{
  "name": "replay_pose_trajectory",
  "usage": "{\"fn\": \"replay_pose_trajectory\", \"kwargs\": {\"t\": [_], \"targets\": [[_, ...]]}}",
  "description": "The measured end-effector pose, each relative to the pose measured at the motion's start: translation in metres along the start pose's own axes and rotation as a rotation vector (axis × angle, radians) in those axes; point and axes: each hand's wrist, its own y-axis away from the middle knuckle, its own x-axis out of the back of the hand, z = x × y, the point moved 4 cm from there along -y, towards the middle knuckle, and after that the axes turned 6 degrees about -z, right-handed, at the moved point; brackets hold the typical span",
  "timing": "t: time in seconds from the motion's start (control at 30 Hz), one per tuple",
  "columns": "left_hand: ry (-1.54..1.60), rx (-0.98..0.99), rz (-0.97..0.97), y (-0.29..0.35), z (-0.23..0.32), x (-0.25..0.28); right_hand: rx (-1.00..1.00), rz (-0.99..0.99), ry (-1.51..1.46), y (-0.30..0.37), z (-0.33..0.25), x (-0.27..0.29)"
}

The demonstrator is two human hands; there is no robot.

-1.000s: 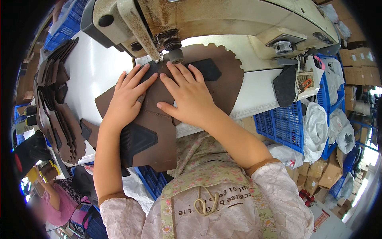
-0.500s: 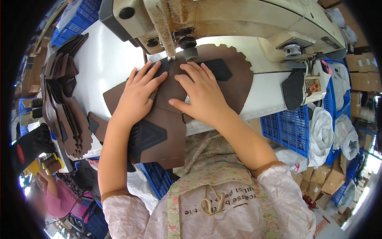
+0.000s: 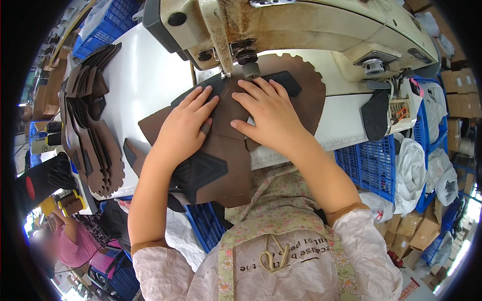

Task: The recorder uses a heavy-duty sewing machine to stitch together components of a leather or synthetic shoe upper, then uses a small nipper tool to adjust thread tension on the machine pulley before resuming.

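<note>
A large brown leather-like piece (image 3: 231, 170) with black patches lies flat under the head of a sewing machine (image 3: 301, 30). Its right edge is scalloped, and its near end hangs past the table edge towards my lap. My left hand (image 3: 185, 128) presses on it with fingers stretched out, a ring on one finger, fingertips just short of the presser foot (image 3: 227, 75). To the right, my right hand (image 3: 276, 118) rests on the same piece with fingers spread, its fingertips near the dark round roller (image 3: 250, 70). Neither hand grips anything.
A stack of similar brown pieces (image 3: 95, 135) lies on the left of the white table (image 3: 135, 75). At the right are a loose black piece (image 3: 375, 116), a blue crate (image 3: 369, 165) and white bags (image 3: 409, 170). A person in pink (image 3: 80, 243) sits at lower left.
The whole view has shifted slightly. The brown piece has turned a little under the machine, its near end swinging to the right. Both hands stay flat on it.
</note>
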Motion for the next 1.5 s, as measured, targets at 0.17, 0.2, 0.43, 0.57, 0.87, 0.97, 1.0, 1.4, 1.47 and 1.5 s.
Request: {"fn": "replay_pose_trajectory", "kwargs": {"t": [0.17, 0.2, 0.43, 0.57, 0.87, 0.97, 1.0, 1.4, 1.47, 1.5], "targets": [[-0.049, 0.019, 0.023, -0.001, 0.005, -0.005, 0.014, 0.003, 0.019, -0.004, 0.003, -0.001], [-0.053, 0.024, 0.048, -0.001, 0.007, -0.006, 0.015, 0.004, 0.018, -0.004, 0.005, -0.001], [-0.082, 0.109, 0.025, -0.005, 0.016, 0.0, 0.01, 0.001, 0.073, -0.009, 0.013, 0.0], [-0.035, 0.024, -0.076, -0.005, 0.008, 0.014, -0.005, -0.029, 0.129, -0.007, 0.009, 0.001], [-0.312, -0.021, -0.075, 0.0, 0.018, -0.011, -0.017, -0.011, 0.149, -0.006, 0.01, 0.0], [-0.289, 0.017, -0.004, 0.001, 0.016, -0.019, -0.004, 0.008, 0.142, -0.007, 0.011, 0.0], [-0.296, 0.016, 0.045, 0.001, 0.018, -0.018, -0.003, 0.009, 0.141, -0.008, 0.012, 0.0], [-0.246, 0.215, 0.055, -0.017, 0.033, -0.02, -0.026, -0.025, 0.174, -0.018, 0.029, 0.003], [-0.22, 0.207, 0.064, -0.017, 0.033, -0.02, -0.015, -0.026, 0.177, -0.019, 0.031, 0.004], [-0.196, 0.2, 0.075, -0.018, 0.033, -0.019, -0.014, -0.026, 0.176, -0.019, 0.031, 0.004]]}}
